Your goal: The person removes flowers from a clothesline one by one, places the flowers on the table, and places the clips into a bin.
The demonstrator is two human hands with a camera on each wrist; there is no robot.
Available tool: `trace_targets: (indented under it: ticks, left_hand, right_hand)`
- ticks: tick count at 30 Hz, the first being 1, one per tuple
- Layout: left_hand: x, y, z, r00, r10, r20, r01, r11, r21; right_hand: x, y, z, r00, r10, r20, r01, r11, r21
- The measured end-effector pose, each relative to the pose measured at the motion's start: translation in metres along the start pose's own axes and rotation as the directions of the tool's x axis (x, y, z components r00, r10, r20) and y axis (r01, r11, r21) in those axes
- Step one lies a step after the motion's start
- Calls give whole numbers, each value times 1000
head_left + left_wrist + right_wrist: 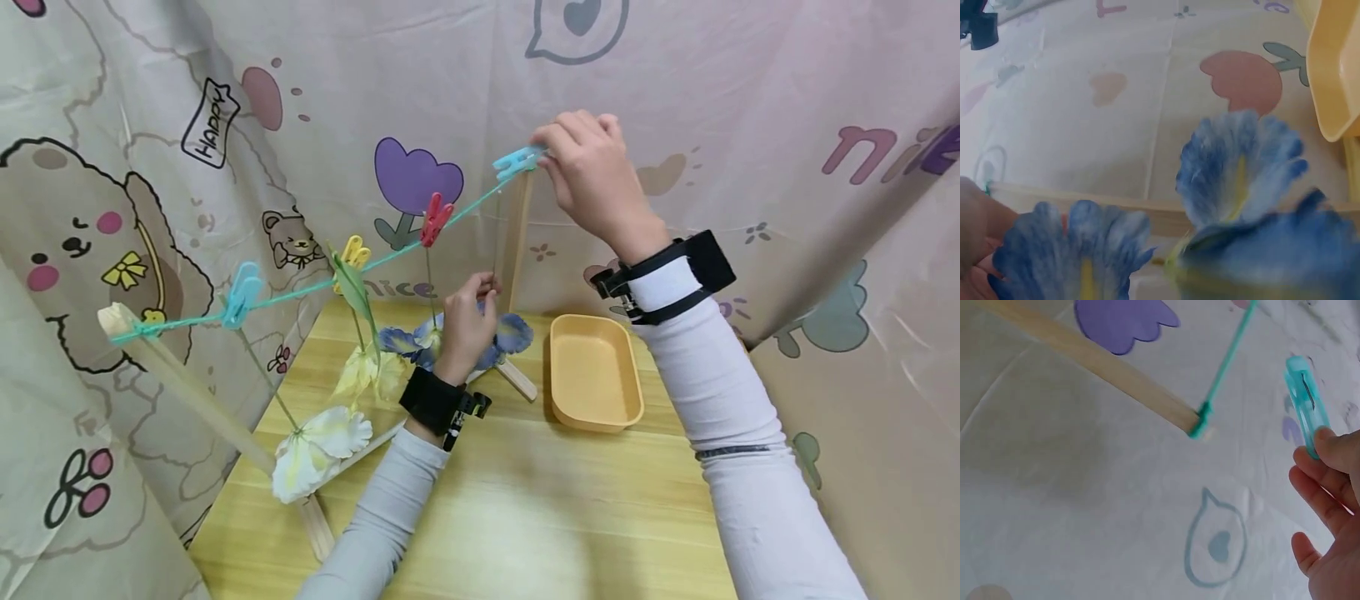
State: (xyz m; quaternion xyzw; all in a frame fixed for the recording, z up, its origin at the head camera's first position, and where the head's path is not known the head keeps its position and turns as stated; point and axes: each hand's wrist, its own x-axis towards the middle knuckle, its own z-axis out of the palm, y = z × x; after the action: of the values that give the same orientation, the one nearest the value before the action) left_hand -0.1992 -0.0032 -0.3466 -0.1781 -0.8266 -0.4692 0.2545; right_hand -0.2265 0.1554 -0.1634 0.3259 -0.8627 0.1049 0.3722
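Observation:
My right hand (pixel 596 179) pinches a light blue clothespin (pixel 513 163) by its handle end, close to the right end of a green string (pixel 300 292). In the right wrist view the clothespin (pixel 1305 400) stands between thumb and fingers. Lower down, my left hand (pixel 465 325) pinches the thin stem of a blue artificial flower (pixel 514 333), whose petals hang downward. The stem's tip reaches up near the string below the clothespin. Blue petals (pixel 1238 169) fill much of the left wrist view and partly hide the left fingers.
A red clothespin (pixel 436 220) holds another blue flower, a yellow clothespin (pixel 352 258) a yellow flower (pixel 363 375), and a blue clothespin (pixel 242 296) a white flower (pixel 318 450). Wooden posts (pixel 517 242) carry the string. A yellow bin (pixel 596 417) stands on the wooden table (pixel 525 517).

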Motion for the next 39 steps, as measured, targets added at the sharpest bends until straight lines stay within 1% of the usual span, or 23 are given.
trace_targets:
  ticks: [3,6,9,11,13,15,17,19,22,25,26,27,28,29,30,31,32,34,35,36,37,38,39]
  left_hand:
    - [-4,7,-2,997,71,28,-72,996,50]
    - [-10,15,-5,986,157,52,-163,976,142]
    - [-20,21,-8,966,249,75,-259,947,188]
    - [-27,24,-9,948,307,87,-318,927,197]
    - [-36,27,-11,931,354,89,-365,909,202]
    - [-45,31,-12,917,389,88,-399,892,210]
    - [-53,35,-14,903,418,95,-429,878,214]
    - [-63,39,-15,889,443,120,-459,860,224]
    - [-78,45,-14,854,492,168,-520,822,235]
    - [-95,50,-10,810,555,190,-586,780,221]
    - [-101,51,-8,797,573,193,-604,769,208]
    - [-108,52,-6,787,583,199,-615,765,191]
    - [-113,52,-3,786,584,204,-616,769,171]
    - [-119,51,-1,790,576,212,-608,779,150]
    - [-124,50,2,801,557,221,-590,798,126]
    - [-129,48,4,816,531,228,-562,822,96]
    - [-132,46,6,837,493,238,-520,852,64]
    - [-139,39,10,877,402,261,-419,908,7]
    - [-141,35,12,894,352,279,-358,933,-29]
    - [-143,31,13,905,302,301,-296,953,-64]
    - [-146,27,14,912,252,324,-233,968,-96]
    - [-148,23,16,915,199,349,-168,979,-119]
    - [-150,18,18,914,152,376,-108,985,-136]
  right_hand:
    - [-3,3,-7,997,38,-67,-36,999,34]
    - [-6,11,-11,988,80,-131,-73,996,60]
    - [-11,23,-9,976,136,-171,-123,989,84]
    - [-17,34,-6,967,192,-169,-176,979,105]
    - [-26,45,1,958,249,-146,-233,965,117]
    - [-37,56,11,946,308,-104,-293,946,136]
    - [-52,67,23,929,368,-49,-356,921,160]
    - [-69,78,39,908,418,5,-411,892,187]
    - [-100,89,62,866,491,98,-500,836,224]
    - [-132,95,84,817,545,188,-576,783,235]
    - [-143,96,90,799,560,219,-600,766,232]
    - [-153,97,96,786,567,245,-615,755,228]
    - [-163,98,102,772,575,271,-632,742,225]
    - [-173,98,108,757,582,297,-647,730,218]
    - [-183,99,113,746,586,317,-657,724,208]
    - [-192,100,118,734,589,338,-668,717,202]
    - [-202,100,123,723,591,358,-677,709,198]
    - [-220,101,131,706,588,395,-689,699,191]
    - [-229,101,134,701,583,411,-690,699,187]
    - [-237,101,137,694,579,428,-695,695,187]
    - [-245,101,140,703,570,425,-687,699,199]
    - [-252,101,143,696,568,440,-694,690,206]
    - [-259,100,146,691,564,452,-697,685,210]
